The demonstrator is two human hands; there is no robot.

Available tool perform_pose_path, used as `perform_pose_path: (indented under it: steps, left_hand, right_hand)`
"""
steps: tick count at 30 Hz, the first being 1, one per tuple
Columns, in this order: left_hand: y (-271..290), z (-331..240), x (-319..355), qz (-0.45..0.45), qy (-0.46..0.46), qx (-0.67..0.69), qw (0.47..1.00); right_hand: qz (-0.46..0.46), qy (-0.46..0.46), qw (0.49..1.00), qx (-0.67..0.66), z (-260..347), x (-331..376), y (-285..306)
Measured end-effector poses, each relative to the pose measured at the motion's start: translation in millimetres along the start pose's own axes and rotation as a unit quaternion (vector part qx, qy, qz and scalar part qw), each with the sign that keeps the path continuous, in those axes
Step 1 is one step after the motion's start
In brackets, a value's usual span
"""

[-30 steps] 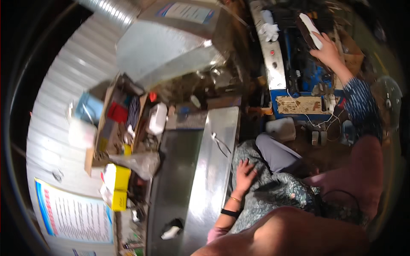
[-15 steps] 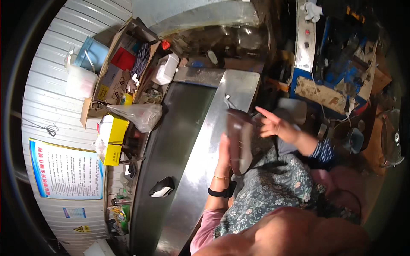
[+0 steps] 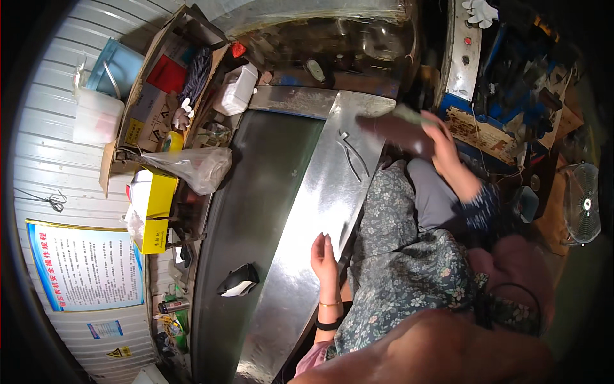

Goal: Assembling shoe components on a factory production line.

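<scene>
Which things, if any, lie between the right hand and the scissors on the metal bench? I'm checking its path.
Nothing visible does. The right hand, blurred and holding a flat thing too smeared to name, is beside the scissors; only bare steel bench lies between.

Corrugated wall (image 3: 57,147), steel bench (image 3: 307,211), perhaps dim

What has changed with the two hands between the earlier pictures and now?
The right hand came back from the far cluttered bench to the steel table; it now holds a blurred flat piece over the table's far end. The left hand moved off the lap onto the table edge and lies flat there. The snips on the table and the black and white object kept their places.
</scene>
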State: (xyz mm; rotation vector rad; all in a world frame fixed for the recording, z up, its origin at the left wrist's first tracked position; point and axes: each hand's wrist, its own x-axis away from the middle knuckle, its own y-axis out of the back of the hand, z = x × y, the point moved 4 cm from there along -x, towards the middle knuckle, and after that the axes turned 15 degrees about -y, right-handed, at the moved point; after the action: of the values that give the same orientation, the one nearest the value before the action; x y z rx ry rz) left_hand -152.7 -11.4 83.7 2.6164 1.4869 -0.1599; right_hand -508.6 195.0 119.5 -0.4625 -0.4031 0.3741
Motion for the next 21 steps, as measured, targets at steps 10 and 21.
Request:
perform_pose_path:
  steps: [10,21]
  left_hand:
    - [91.9,-1.8,42.6,0.019,-0.095,-0.381,0.92]
    - [354.5,62.9,34.6,-0.372,0.001,-0.605,0.704]
  right_hand:
    - [0.195,0.062,0.853,0.48,-108.0,-53.5,-100.9]
    - [0.319,0.005,0.801,0.507,-140.9,128.0,-54.8]
